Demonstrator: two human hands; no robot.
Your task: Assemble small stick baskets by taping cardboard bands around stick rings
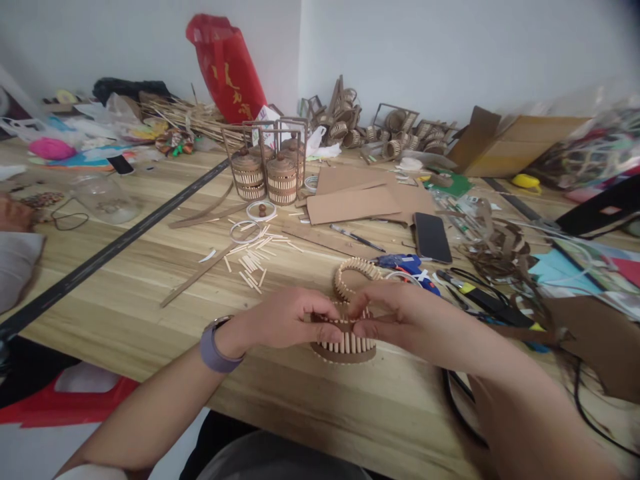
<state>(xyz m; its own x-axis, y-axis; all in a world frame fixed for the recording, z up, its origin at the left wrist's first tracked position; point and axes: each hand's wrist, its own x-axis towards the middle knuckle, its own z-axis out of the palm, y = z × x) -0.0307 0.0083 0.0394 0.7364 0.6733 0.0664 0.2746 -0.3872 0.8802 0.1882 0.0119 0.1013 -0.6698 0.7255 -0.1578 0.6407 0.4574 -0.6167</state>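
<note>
A small round basket [350,347] of pale wooden sticks and brown cardboard bands stands on the table in front of me. My left hand [295,320] pinches its upper rim from the left, thumb outside and fingers over the top. From the right, my right hand [395,317] pinches the same rim, its fingertips close to the left ones. The far part of the basket is hidden behind my fingers. Just behind it stands a ring of sticks and cardboard [353,272]. Loose short sticks [255,257] lie scattered to the left, beside white rings [246,231].
Lidded stick baskets in frames [283,173] stand farther back. Cardboard sheets [350,200], a pen [357,237], a phone [433,237], a blue glue gun [407,265] and a cutter [473,292] lie around. A jar [105,199] stands near another person's hand [15,213].
</note>
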